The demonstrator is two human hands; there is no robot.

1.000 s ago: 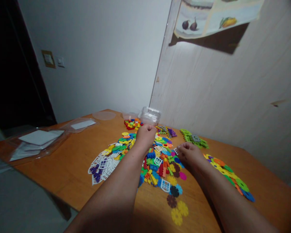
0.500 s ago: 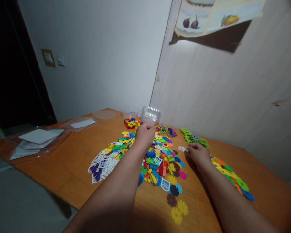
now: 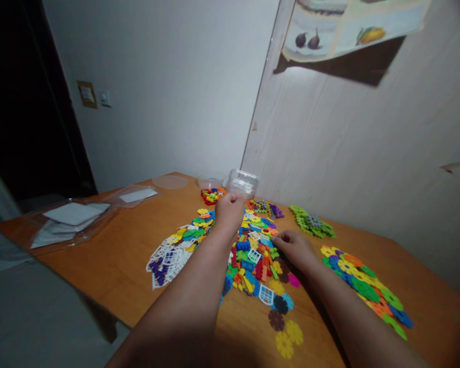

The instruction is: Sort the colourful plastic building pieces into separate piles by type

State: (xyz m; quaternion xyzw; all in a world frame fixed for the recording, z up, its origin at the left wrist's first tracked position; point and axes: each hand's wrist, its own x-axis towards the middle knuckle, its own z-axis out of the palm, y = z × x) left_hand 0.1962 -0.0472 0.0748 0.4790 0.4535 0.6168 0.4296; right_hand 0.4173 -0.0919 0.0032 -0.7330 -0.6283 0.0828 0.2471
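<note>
My left hand (image 3: pixel 229 210) is closed above the far part of a mixed heap of plastic pieces (image 3: pixel 249 266). Its fingertips point away from me, so anything in them is hidden. At the heap's right edge, my right hand (image 3: pixel 297 250) has its thumb and fingers drawn together, low over the pieces. What they pinch is too small to make out. White lattice window pieces lie close by, one (image 3: pixel 254 255) on the bricks and another (image 3: pixel 266 295) nearer me. More white window pieces (image 3: pixel 170 258) with purple pieces among them form a group on the left.
Colourful flower discs (image 3: pixel 364 286) lie in a row on the right. Green pieces (image 3: pixel 310 222) are behind my right hand. A clear plastic box (image 3: pixel 242 181) and small red and yellow bricks (image 3: pixel 211 196) stand at the back. Plastic bags with white cards (image 3: pixel 71 214) rest on the left.
My right hand has moved left to the heap's edge from beside it, where it held a small white window piece. My left hand stays nearly in place. The view has shifted slightly.
</note>
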